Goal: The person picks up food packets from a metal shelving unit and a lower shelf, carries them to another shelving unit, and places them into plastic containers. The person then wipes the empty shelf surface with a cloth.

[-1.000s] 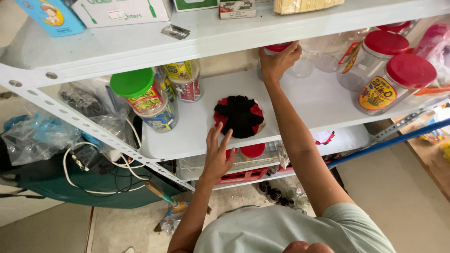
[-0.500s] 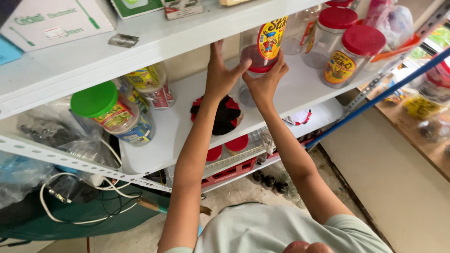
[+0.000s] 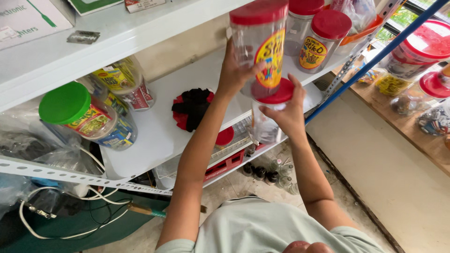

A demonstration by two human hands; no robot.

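Note:
My left hand [image 3: 236, 71] grips a tall clear plastic jar [image 3: 259, 44] with a red lid and a yellow label, held up in front of the white shelf [image 3: 154, 133]. Just below it, my right hand [image 3: 287, 114] holds a second clear jar [image 3: 263, 127] by its side. That jar's red lid [image 3: 277, 93] sits right under the base of the upper jar. Both jars look empty. My two forearms reach up from the bottom of the view.
More red-lidded jars [image 3: 323, 37] stand at the shelf's right end, and a green-lidded jar [image 3: 70, 105] lies at its left. A black and red bundle [image 3: 192, 108] rests mid-shelf. A blue pole [image 3: 375, 51] slants at right, beside a wooden counter [image 3: 422, 140] with jars. Small bottles [image 3: 267, 174] and cables [image 3: 56, 206] lie below.
My left hand rose from the lower shelf to join the right at the back jars. Both hands have now drawn away from the shelf, each holding a red-lidded jar.

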